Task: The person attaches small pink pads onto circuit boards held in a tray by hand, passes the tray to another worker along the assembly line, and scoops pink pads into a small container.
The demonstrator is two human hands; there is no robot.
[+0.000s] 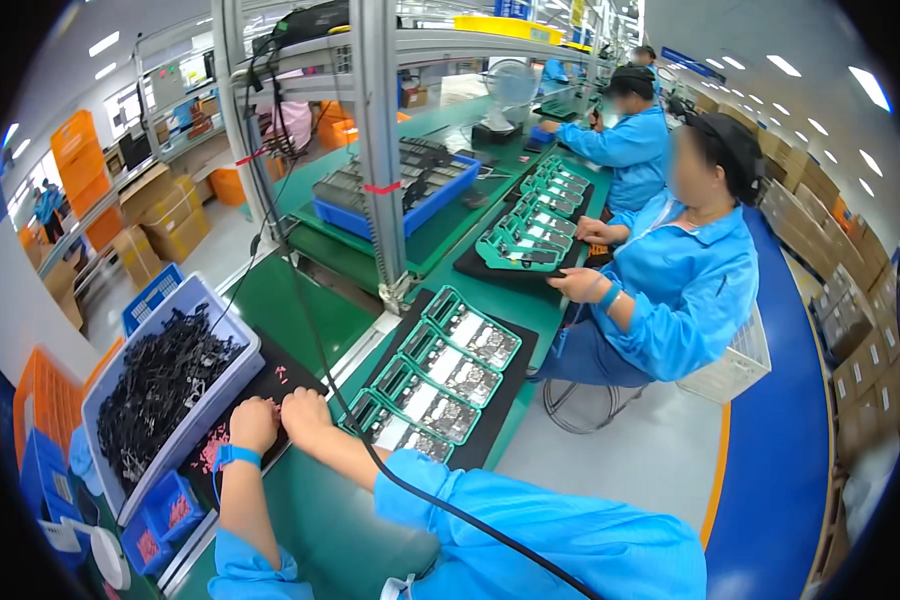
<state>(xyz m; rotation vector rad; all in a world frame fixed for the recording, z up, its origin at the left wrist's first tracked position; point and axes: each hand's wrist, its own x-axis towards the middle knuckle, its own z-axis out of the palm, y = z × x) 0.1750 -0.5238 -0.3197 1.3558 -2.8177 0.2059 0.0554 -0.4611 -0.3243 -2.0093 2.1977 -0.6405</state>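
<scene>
My left hand [255, 424], with a blue wrist strap [237, 455], is at the edge of a black mat [295, 369]. Right beside it is my right hand [305, 412]. Fingers on both hands are curled and face away, so anything held between them is hidden. Small pink pieces [211, 449] lie in a pile left of my left hand, and a few more pink pieces [281, 374] lie just beyond the hands. A pale bin [247, 343] heaped with black clip-like parts [165, 385] stands to the left.
Small blue bins [193, 518] of pink pieces sit at the lower left. Teal-framed panels [440, 375] rest on a black mat at right. A dark cable [335, 385] crosses near my right arm. Beyond a metal post [378, 150], a co-worker [685, 270] handles similar panels.
</scene>
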